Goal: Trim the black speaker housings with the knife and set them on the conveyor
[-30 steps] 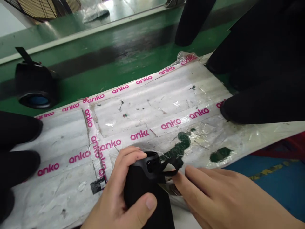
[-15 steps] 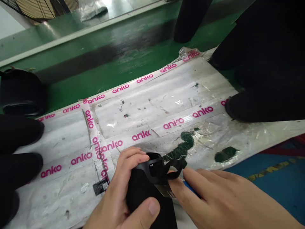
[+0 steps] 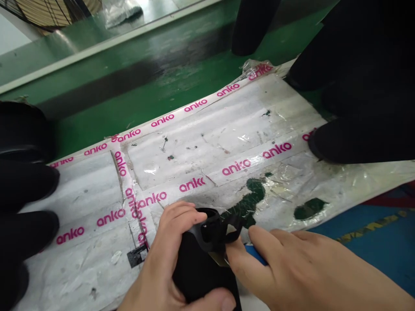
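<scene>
A black tube-shaped part (image 3: 202, 272) with a hollow collar at its top is wrapped by the fingers and thumb of my left hand (image 3: 168, 259). My right hand (image 3: 288, 268) is closed round a blue-handled knife (image 3: 256, 254), mostly hidden by the fingers. Its blade (image 3: 220, 258) lies against the side of the collar. A thin black strip (image 3: 236, 229) curls out from the collar, beside my right index finger. Whether the strip is still joined to the collar I cannot tell.
A white, film-covered sheet with pink-lettered tape (image 3: 191, 142) covers the green table (image 3: 136, 95). Similar black parts (image 3: 26, 179) stand at the left, more (image 3: 350, 138) at the right. A small black scrap (image 3: 136, 255) lies near my left hand. A clear plastic bag (image 3: 123, 13) is at the back.
The black strip curls higher beside the collar. My left thumb has slid right and down across the part. The right hand has shifted only slightly.
</scene>
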